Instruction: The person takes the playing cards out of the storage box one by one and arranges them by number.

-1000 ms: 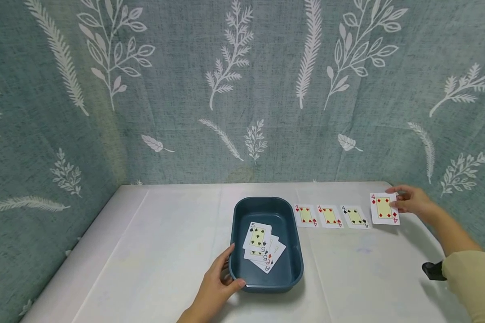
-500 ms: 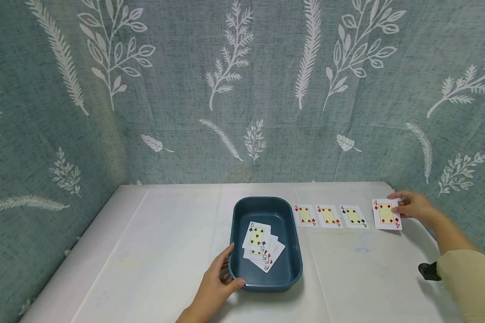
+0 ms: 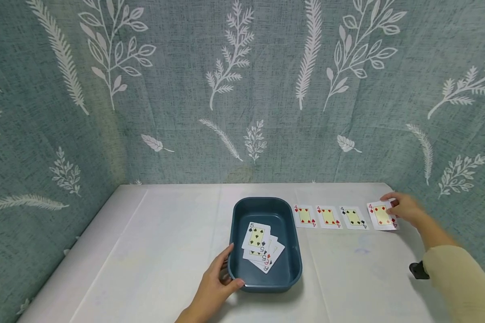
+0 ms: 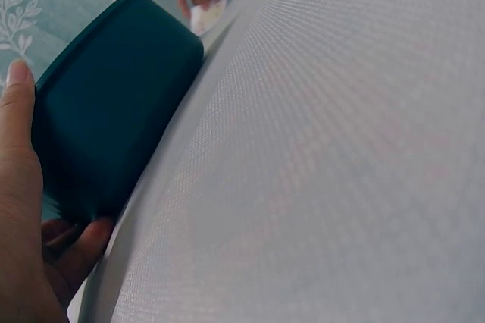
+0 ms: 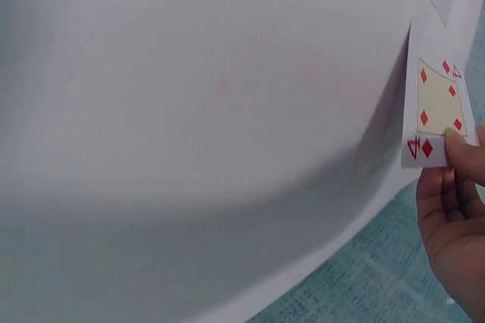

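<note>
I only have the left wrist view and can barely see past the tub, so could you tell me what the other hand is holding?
Observer: The right hand pinches a four of diamonds at the row's right end.
Operator: What else is in that row?
Observer: Three more fours lie face up beside the blue tub.
Operator: Is the tub empty?
Observer: No, several cards lie inside, a five of spades on top; the left hand grips its near-left corner.

Soft even light, faint shadows, wrist views blurred, curved at edges
</note>
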### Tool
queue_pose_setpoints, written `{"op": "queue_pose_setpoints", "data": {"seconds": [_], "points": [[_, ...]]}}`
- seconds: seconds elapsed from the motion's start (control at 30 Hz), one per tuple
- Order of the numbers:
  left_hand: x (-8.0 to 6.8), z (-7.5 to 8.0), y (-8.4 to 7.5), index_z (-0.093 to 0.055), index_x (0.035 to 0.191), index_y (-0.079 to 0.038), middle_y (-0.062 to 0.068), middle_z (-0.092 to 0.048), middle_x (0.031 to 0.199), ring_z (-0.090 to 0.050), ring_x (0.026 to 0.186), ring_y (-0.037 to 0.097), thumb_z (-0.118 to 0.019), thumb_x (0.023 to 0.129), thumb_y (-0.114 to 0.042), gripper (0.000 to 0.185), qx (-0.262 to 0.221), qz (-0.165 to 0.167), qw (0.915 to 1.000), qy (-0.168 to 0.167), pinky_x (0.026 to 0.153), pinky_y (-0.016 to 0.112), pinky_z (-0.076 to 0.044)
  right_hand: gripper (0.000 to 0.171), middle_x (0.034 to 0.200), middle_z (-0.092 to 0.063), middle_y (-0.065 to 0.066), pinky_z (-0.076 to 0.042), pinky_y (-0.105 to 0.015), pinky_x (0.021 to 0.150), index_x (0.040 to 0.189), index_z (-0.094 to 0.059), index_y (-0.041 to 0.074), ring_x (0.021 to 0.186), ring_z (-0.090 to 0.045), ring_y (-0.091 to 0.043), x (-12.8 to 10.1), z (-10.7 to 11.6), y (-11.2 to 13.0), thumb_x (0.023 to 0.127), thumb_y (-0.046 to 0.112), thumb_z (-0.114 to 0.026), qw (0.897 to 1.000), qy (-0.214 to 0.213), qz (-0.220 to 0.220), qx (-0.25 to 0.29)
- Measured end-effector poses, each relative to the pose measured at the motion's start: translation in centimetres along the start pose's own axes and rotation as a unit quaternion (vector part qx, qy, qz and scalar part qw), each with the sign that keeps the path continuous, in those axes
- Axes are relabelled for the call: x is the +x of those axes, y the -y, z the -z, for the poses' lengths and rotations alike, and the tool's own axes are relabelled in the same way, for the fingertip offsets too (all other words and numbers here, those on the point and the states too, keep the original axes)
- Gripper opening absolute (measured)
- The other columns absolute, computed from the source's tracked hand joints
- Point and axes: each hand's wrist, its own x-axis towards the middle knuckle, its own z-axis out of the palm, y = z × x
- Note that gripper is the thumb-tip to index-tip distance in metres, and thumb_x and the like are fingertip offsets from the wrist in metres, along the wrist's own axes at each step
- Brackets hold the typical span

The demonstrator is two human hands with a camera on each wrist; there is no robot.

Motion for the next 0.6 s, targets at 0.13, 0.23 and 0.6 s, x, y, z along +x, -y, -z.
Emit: {"op": "queue_pose_setpoints", "data": {"seconds": [0.13, 0.23, 0.6], "points": [[-0.1, 0.0, 0.0, -0.034, 0.145, -0.020, 0.013, -0.046, 0.136, -0.055, 0.112, 0.026, -0.075, 0.079, -0.031, 0.079, -0.004, 0.000, 1.0000, -0.003, 0.086, 0.030, -0.053, 0.039, 0.096, -0.048, -0.025, -0.040, -0.030, 0.062, 0.119, -0.050, -0.009, 0.080, -0.047, -0.030, 0.3, -0.5, 0.4, 0.081, -0.004, -0.061, 1.000, -0.006, -0.005, -0.028], [0.0, 0.0, -0.1, -0.034, 0.145, -0.019, 0.013, -0.046, 0.137, -0.055, 0.112, 0.026, -0.076, 0.079, -0.030, 0.078, -0.009, -0.001, 1.0000, -0.003, 0.086, 0.030, -0.053, 0.040, 0.099, -0.047, -0.028, -0.040, -0.033, 0.065, 0.120, -0.048, -0.008, 0.085, -0.046, -0.034, 0.3, -0.9, 0.5, 0.082, -0.004, -0.060, 0.999, -0.002, -0.026, -0.029], [0.0, 0.0, 0.0, -0.034, 0.145, -0.019, 0.015, -0.046, 0.136, -0.057, 0.111, 0.029, -0.075, 0.080, -0.031, 0.079, -0.005, 0.003, 1.0000, 0.002, 0.085, 0.030, -0.054, 0.040, 0.108, -0.045, -0.032, -0.042, -0.045, 0.073, 0.123, -0.048, -0.005, 0.091, -0.045, -0.040, 0.5, -2.1, 0.3, 0.084, -0.003, -0.057, 0.997, -0.009, -0.062, -0.052]]}}
